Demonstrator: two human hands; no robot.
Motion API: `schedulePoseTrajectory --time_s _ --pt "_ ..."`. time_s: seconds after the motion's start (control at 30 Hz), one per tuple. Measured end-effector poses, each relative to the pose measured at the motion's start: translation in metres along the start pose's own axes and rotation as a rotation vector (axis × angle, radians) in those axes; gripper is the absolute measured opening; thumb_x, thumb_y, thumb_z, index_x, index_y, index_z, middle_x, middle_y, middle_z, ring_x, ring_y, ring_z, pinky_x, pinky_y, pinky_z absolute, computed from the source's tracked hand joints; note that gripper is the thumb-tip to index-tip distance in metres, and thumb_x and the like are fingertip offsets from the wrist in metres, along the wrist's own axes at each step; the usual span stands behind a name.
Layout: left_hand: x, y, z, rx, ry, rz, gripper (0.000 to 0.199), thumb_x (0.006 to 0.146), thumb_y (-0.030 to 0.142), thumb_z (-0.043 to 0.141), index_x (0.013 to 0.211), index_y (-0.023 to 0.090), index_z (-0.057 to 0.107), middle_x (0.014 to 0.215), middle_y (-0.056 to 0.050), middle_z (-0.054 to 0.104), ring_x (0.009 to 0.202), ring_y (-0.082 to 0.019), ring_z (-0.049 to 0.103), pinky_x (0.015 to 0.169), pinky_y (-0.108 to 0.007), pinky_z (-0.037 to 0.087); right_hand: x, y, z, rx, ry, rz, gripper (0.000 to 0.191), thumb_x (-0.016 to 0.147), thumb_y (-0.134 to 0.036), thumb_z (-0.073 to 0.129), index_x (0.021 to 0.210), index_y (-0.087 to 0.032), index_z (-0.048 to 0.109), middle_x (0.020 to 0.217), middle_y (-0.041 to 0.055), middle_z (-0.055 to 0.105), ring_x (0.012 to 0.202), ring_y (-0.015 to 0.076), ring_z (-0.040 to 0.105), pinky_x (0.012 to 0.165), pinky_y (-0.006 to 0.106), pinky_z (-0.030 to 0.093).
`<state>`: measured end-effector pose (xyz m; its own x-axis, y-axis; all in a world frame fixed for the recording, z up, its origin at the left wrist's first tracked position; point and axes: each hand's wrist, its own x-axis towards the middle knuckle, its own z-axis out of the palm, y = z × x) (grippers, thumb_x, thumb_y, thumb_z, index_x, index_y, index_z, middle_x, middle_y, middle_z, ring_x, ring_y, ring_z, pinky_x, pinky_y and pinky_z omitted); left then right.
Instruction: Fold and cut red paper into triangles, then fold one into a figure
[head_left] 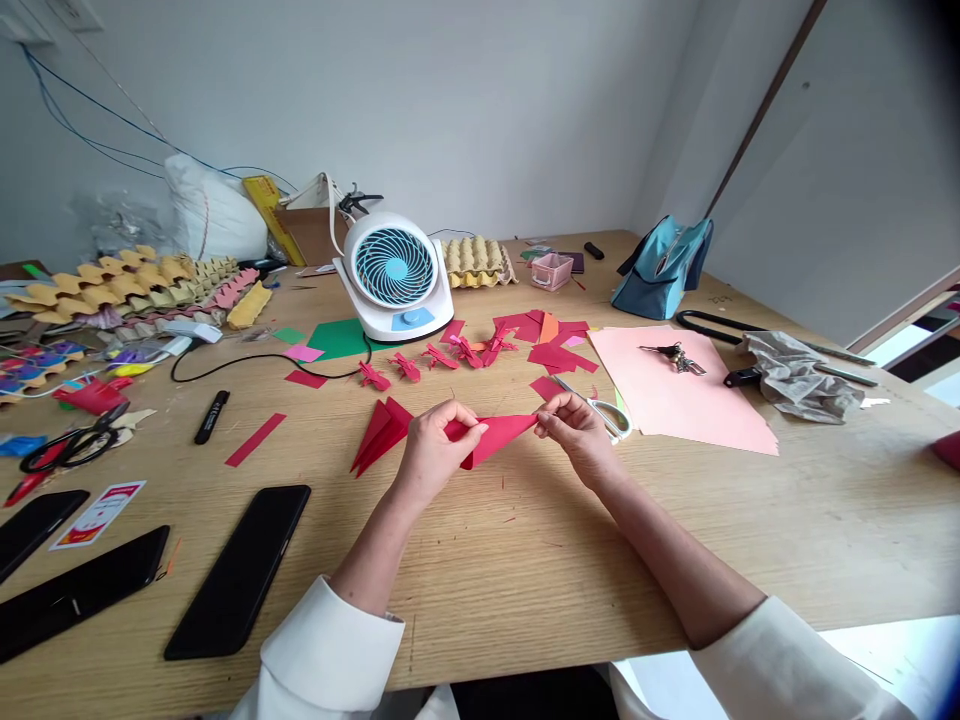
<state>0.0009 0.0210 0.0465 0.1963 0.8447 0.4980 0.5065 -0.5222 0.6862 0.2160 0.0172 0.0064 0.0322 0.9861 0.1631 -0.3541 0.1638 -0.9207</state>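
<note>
A folded red paper [498,440] is stretched between my two hands, just above the wooden table. My left hand [441,445] pinches its left end between thumb and fingers. At the pointed right tip, my right hand [576,428] pinches the paper. Other folded red triangles [381,436] lie on the table to the left of my left hand. Beyond my hands, several small red folded paper figures [436,357] stand in a row. White-handled scissors [613,420] lie beside my right hand, partly hidden by it.
A white fan [397,270] stands behind the figures, near green paper [337,340]. Pink sheets [675,385] with keys [684,360] lie right, a blue bag [663,268] behind. Black phones [238,570], a marker [212,417] and black scissors [79,440] are at left.
</note>
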Motion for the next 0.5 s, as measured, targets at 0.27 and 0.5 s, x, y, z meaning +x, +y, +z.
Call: schedulePoseTrajectory --time_s 0.27,0.5 --pt "0.0 0.0027 -0.0023 0.053 0.0 -0.059 0.01 0.076 0.021 0.069 0.071 0.021 0.06 0.075 0.002 0.069 0.071 -0.015 0.065 0.069 -0.027 0.048 -0.0018 -0.0065 0.0048 -0.084 0.014 -0.049 0.026 0.068 -0.036 0.082 0.079 -0.024 0.061 0.073 -0.0016 0.061 0.065 0.0127 0.053 0.064 0.028 0.046" --pt "0.0013 0.0037 -0.0052 -0.01 -0.078 -0.049 0.017 0.079 0.018 0.067 0.095 0.023 0.071 0.087 0.0 0.072 0.081 -0.015 0.066 0.078 -0.026 0.05 0.0006 -0.0004 0.0004 -0.151 -0.019 -0.088 0.024 0.073 -0.039 0.078 0.084 -0.024 0.063 0.076 -0.001 0.058 0.068 0.0127 0.052 0.063 0.026 0.044"
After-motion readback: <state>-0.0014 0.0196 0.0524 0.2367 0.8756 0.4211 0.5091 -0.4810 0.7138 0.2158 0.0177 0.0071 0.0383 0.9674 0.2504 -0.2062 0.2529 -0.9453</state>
